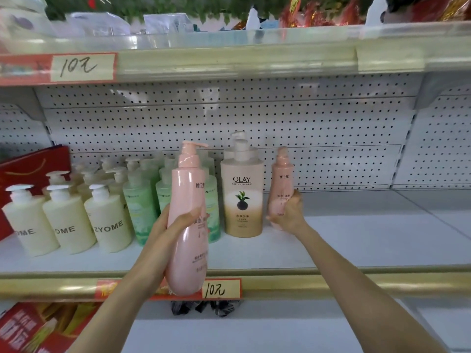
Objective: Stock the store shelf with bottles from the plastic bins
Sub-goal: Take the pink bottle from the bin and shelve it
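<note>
The left hand [178,221] is wrapped round a tall, glossy pink bottle [188,261] with a pump top, held upright before the shelf [362,240] edge. The right hand [290,215] grasps a second pink bottle [281,178] on the shelf, just right of a beige bottle [242,200].

head view; head-worn; faces shelf [369,238] front-on; near
</note>
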The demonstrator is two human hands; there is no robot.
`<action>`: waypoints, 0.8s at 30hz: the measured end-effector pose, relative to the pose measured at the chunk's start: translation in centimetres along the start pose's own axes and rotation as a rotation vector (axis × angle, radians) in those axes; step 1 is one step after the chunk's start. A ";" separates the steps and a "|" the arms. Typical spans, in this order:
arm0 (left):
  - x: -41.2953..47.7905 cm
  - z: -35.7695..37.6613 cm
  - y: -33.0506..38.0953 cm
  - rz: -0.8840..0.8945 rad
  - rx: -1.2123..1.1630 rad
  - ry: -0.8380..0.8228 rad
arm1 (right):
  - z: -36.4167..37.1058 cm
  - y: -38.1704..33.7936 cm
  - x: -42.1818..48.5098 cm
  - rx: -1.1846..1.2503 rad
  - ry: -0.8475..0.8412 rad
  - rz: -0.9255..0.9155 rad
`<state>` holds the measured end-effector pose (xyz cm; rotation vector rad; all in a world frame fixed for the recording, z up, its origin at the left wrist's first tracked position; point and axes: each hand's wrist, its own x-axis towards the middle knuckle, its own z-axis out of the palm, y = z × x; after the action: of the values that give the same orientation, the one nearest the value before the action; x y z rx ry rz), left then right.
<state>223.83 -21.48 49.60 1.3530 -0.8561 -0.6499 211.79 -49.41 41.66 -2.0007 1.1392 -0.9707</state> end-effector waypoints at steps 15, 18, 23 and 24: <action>0.4 1.0 0.3 0.003 -0.065 -0.069 | 0.5 -0.1 2.2 0.043 0.000 0.173; -0.5 0.6 -0.1 -0.020 -0.076 -0.098 | -0.5 -1.0 1.2 -0.099 0.025 0.207; -1.3 0.0 -0.6 -0.107 -0.066 -0.187 | -2.5 -5.3 -4.2 0.026 0.209 0.026; -1.5 -0.1 -0.6 -0.122 -0.060 -0.219 | -3.0 -6.8 -5.5 0.118 0.205 -0.036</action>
<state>223.08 -20.24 48.79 1.3029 -0.9257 -0.9245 210.20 -42.05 47.13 -1.8665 1.1281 -1.2551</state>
